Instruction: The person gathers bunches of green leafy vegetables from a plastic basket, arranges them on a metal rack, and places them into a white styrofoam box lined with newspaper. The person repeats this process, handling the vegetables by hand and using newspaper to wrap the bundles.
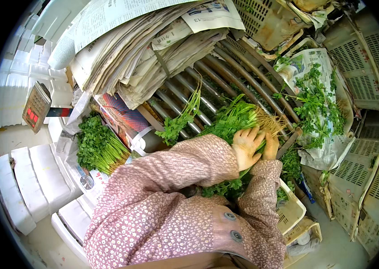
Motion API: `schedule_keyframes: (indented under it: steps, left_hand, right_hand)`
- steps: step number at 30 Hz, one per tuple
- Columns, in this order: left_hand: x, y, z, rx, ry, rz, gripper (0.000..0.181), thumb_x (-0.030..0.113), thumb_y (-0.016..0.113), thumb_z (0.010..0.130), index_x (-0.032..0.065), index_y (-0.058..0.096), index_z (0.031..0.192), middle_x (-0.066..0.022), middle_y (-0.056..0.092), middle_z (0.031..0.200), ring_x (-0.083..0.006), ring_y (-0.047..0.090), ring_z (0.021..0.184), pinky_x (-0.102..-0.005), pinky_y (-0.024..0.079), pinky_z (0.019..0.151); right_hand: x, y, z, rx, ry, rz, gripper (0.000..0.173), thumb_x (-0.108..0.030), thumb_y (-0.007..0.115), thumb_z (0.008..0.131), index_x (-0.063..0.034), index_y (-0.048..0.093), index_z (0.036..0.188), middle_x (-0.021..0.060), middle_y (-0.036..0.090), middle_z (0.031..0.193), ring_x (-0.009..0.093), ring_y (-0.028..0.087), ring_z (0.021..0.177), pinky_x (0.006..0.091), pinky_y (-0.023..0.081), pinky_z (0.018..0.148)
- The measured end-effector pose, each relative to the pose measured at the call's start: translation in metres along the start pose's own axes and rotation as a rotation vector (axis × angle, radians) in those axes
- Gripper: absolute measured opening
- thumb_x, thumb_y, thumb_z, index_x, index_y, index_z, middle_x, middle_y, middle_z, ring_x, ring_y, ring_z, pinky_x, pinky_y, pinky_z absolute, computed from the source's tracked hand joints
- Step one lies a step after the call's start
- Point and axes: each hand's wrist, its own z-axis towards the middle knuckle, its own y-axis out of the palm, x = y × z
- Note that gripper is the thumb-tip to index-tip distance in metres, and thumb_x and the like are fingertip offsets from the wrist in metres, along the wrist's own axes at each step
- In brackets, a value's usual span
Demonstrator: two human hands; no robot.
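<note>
A leafy bunch of cilantro (pixel 235 116) with tangled pale roots (pixel 270 121) lies across the metal bars in front of me. Over its stems rests my left hand (pixel 248 148), its fingertips pressed near the root end. My right hand (pixel 271 146) is close beside it and grips the stems just below the roots; some of its fingers are hidden. More loose greens (pixel 224 189) show under my forearms. A small separate sprig bundle (pixel 184 117) sits on the bars to the left of the bunch.
A thick stack of newspapers (pixel 135 50) covers the far bars (pixel 206 74). At left, a neat cilantro pile (pixel 100 144) lies on paper near a digital scale display (pixel 36 107) and white foam boxes (pixel 38 185). Plastic crates (pixel 361 161) and paper with loose cilantro (pixel 319 107) stand right.
</note>
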Motion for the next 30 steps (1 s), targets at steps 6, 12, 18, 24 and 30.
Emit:
schedule_keyframes:
  steps: [6, 12, 18, 24, 30]
  left_hand:
    - [-0.074, -0.073, 0.064, -0.278, -0.457, -0.04, 0.094, 0.058, 0.065, 0.078, 0.0068, 0.027, 0.147, -0.0207, 0.039, 0.143, -0.0344, 0.035, 0.134, -0.0418, 0.032, 0.11]
    - [-0.116, -0.018, 0.041, -0.254, -0.435, -0.706, 0.099, 0.051, 0.07, 0.079, 0.0027, 0.018, 0.149, -0.0209, 0.03, 0.15, -0.0334, 0.034, 0.136, -0.0376, 0.028, 0.112]
    - [-0.062, -0.067, -0.019, -0.063, -0.351, -0.888, 0.085, 0.029, 0.075, 0.08, 0.0036, 0.028, 0.146, -0.02, 0.039, 0.142, -0.0294, 0.041, 0.13, -0.0372, 0.031, 0.11]
    - [-0.116, -0.046, -0.062, 0.015, -0.346, -1.727, 0.069, 0.014, 0.068, 0.086, 0.0005, 0.032, 0.144, -0.0096, 0.053, 0.132, -0.0198, 0.051, 0.118, -0.0337, 0.036, 0.104]
    - [-0.099, -0.046, -0.069, 0.102, -0.281, -1.713, 0.059, 0.005, 0.062, 0.089, 0.002, 0.037, 0.143, -0.0083, 0.051, 0.136, -0.0196, 0.049, 0.122, -0.0331, 0.033, 0.106]
  right_hand:
    - [0.011, -0.028, 0.013, 0.085, 0.051, -0.407, 0.04, -0.019, 0.059, 0.089, 0.0006, 0.057, 0.124, 0.011, 0.064, 0.116, 0.024, 0.06, 0.097, 0.0349, 0.045, 0.087]
    - [-0.037, 0.002, 0.003, -0.085, 0.292, -0.034, 0.051, -0.029, 0.058, 0.088, -0.0032, 0.05, 0.132, 0.0145, 0.056, 0.127, 0.03, 0.058, 0.107, 0.0416, 0.045, 0.094]
    - [-0.065, 0.025, -0.012, -0.292, 0.151, 0.011, 0.069, -0.033, 0.067, 0.087, 0.003, 0.036, 0.139, 0.0164, 0.052, 0.131, 0.025, 0.054, 0.118, 0.037, 0.043, 0.102]
    - [-0.078, 0.039, -0.028, -0.387, 0.112, 0.003, 0.059, -0.017, 0.07, 0.085, 0.0076, 0.042, 0.131, 0.0203, 0.055, 0.123, 0.025, 0.057, 0.113, 0.0372, 0.048, 0.099]
    - [-0.085, 0.041, -0.028, -0.607, 0.026, 0.117, 0.058, -0.012, 0.069, 0.085, 0.004, 0.04, 0.133, 0.0191, 0.048, 0.133, 0.024, 0.052, 0.118, 0.0351, 0.047, 0.098]
